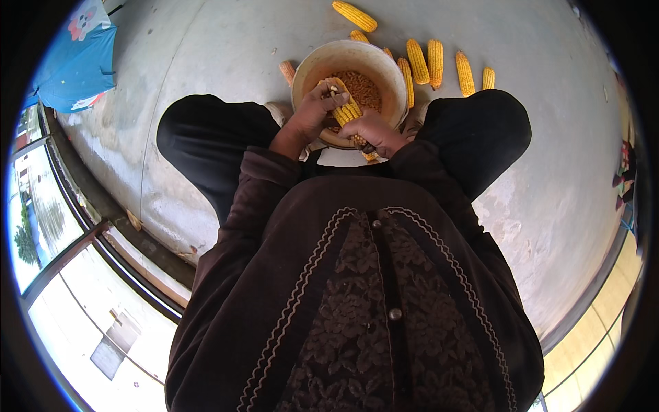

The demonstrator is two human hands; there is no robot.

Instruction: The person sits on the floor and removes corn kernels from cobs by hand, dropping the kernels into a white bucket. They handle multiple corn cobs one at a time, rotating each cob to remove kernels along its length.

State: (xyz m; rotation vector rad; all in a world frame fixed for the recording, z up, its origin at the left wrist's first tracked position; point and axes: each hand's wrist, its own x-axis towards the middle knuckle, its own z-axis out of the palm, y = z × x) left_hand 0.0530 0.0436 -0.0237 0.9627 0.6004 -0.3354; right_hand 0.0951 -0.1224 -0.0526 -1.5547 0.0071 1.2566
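Between my knees stands a round bucket (396,64) with loose corn kernels (363,87) inside. Over its opening I hold a yellow ear of corn (346,110) at a slant. My left hand (314,108) grips the upper end, its thumb by a pale bare patch in the kernels. The lower end is in my right hand (373,133), fingers wrapped around it. Another piece of corn (369,156) shows just below my right hand; how it rests cannot be told.
Several ears of corn (435,62) lie on the concrete floor (231,51) beyond and right of the bucket. A reddish cob (287,72) lies at its left. A blue umbrella (77,67) is at the far left, near a window frame (67,257). My shoes flank the bucket.
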